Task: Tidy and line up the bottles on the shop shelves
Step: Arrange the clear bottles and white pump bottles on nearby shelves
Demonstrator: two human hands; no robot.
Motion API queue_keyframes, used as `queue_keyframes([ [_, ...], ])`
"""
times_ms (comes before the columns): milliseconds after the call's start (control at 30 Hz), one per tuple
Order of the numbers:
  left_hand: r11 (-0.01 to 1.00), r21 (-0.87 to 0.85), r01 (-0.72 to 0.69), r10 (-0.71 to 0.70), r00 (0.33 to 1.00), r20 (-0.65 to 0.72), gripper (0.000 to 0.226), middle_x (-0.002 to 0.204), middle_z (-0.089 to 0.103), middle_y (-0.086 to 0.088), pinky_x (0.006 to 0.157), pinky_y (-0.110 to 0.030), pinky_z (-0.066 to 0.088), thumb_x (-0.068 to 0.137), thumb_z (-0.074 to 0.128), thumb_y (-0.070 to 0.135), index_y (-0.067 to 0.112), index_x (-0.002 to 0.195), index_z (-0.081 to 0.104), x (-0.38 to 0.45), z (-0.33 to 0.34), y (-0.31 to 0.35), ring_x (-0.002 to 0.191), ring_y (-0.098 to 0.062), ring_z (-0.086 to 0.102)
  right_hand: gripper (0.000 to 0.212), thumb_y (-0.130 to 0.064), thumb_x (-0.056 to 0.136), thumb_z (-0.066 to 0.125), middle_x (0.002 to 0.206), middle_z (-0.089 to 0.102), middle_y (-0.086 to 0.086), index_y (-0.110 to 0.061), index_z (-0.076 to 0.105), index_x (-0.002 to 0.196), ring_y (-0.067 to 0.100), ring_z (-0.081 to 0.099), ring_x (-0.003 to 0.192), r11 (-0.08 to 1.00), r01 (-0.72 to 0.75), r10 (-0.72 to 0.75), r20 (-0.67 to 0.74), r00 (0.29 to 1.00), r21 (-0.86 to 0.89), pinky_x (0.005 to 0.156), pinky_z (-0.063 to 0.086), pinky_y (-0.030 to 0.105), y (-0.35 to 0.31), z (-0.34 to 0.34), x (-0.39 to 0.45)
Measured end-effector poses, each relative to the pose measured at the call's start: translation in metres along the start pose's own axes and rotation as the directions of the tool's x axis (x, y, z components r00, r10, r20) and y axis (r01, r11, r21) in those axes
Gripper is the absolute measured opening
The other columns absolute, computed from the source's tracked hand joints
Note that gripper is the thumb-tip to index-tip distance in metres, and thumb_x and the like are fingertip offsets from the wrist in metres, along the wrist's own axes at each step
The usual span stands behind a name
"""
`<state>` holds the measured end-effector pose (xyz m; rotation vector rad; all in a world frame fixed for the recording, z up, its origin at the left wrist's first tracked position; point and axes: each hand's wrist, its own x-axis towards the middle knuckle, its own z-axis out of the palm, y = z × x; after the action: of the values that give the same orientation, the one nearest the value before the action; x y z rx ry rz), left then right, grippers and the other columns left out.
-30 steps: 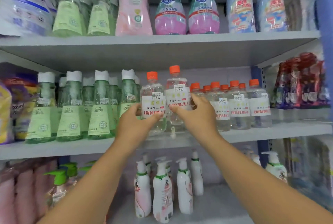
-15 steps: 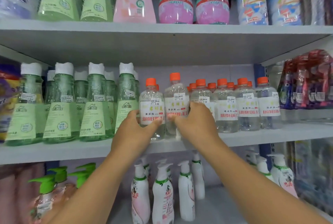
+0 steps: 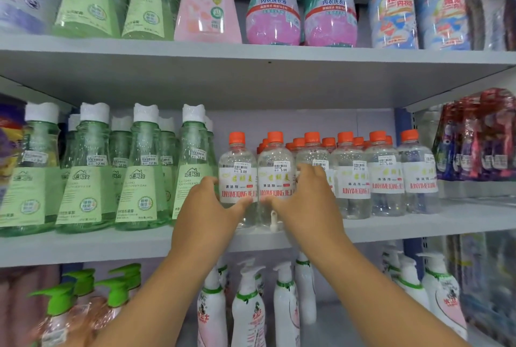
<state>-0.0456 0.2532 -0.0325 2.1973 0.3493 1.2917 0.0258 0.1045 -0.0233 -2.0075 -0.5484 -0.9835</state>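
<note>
Orange-capped front bottles [image 3: 329, 179]: six; two hands [image 3: 206, 207] hold two.

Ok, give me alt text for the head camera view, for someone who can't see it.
Two bare hands reach to a middle shop shelf: the left hand grips one clear orange-capped bottle, the right hand grips the next bottle. More orange-capped bottles stand to the right, green bottles to the left.
</note>
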Motion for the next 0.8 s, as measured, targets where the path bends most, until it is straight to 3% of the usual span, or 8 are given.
queue_keyframes([
  [300, 0.995, 0.079, -0.062, 0.062, 0.998, 0.001, 0.03, 0.083, 0.057, 0.019, 0.054, -0.017, 0.035, 0.086, 0.069, 0.054, 0.032, 0.103, 0.059, 0.003, 0.008, 0.003, 0.071, 0.005, 0.051, 0.079, -0.062, 0.081, 0.069, 0.136, 0.043, -0.005, -0.023, 0.039, 0.143, 0.013, 0.059, 0.109, 0.97, 0.146, -0.147, 0.008, 0.989, -0.194, 0.081, 0.052, 0.029, 0.013, 0.002, 0.0],
  [500, 0.993, 0.096, -0.071, 0.071, 0.997, 0.003, 0.039, 0.097, 0.061, 0.017, 0.056, -0.021, 0.034, 0.087, 0.06, 0.063, 0.037, 0.116, 0.059, -0.005, 0.01, -0.004, 0.081, -0.007, 0.056, 0.081, -0.064, 0.082, 0.066, 0.125, 0.042, -0.01, -0.021, 0.04, 0.145, 0.008, 0.055, 0.102, 0.973, 0.186, -0.189, -0.013, 0.982, -0.14, 0.078, 0.048, 0.021, 0.021, 0.006, -0.005],
  [600, 0.99, 0.118, -0.072, 0.074, 0.997, -0.012, 0.048, 0.113, 0.061, 0.009, 0.067, -0.029, 0.045, 0.088, 0.06, 0.061, 0.033, 0.126, 0.053, -0.008, 0.012, -0.004, 0.093, -0.013, 0.059, 0.079, -0.06, 0.085, 0.067, 0.127, 0.043, -0.012, -0.022, 0.039, 0.148, 0.006, 0.053, 0.106, 0.982, 0.182, -0.183, -0.025, 0.983, -0.057, 0.085, 0.05, 0.021, 0.023, 0.006, -0.009],
  [700, 0.971, -0.036, -0.237, 0.225, 0.953, -0.203, 0.053, 0.13, 0.051, 0.004, 0.095, -0.031, 0.045, 0.091, 0.066, 0.039, 0.023, 0.138, 0.047, -0.039, 0.013, 0.004, 0.116, -0.017, 0.053, 0.064, -0.048, 0.09, 0.068, 0.12, 0.047, -0.014, -0.025, 0.046, 0.146, 0.003, 0.054, 0.099, 0.961, 0.22, -0.213, -0.06, 0.975, 0.166, 0.086, 0.051, 0.022, 0.032, -0.008, -0.029],
  [800, 0.883, -0.285, -0.372, 0.301, 0.916, -0.264, 0.027, 0.109, 0.057, 0.016, 0.086, -0.014, 0.043, 0.09, 0.066, 0.029, 0.029, 0.117, 0.06, -0.097, 0.03, 0.006, 0.097, -0.007, 0.059, 0.039, -0.032, 0.093, 0.069, 0.11, 0.054, -0.011, -0.022, 0.06, 0.13, 0.014, 0.06, 0.098, 0.928, 0.239, -0.19, -0.189, 0.964, 0.287, 0.082, 0.051, 0.026, 0.066, -0.035, -0.075],
])
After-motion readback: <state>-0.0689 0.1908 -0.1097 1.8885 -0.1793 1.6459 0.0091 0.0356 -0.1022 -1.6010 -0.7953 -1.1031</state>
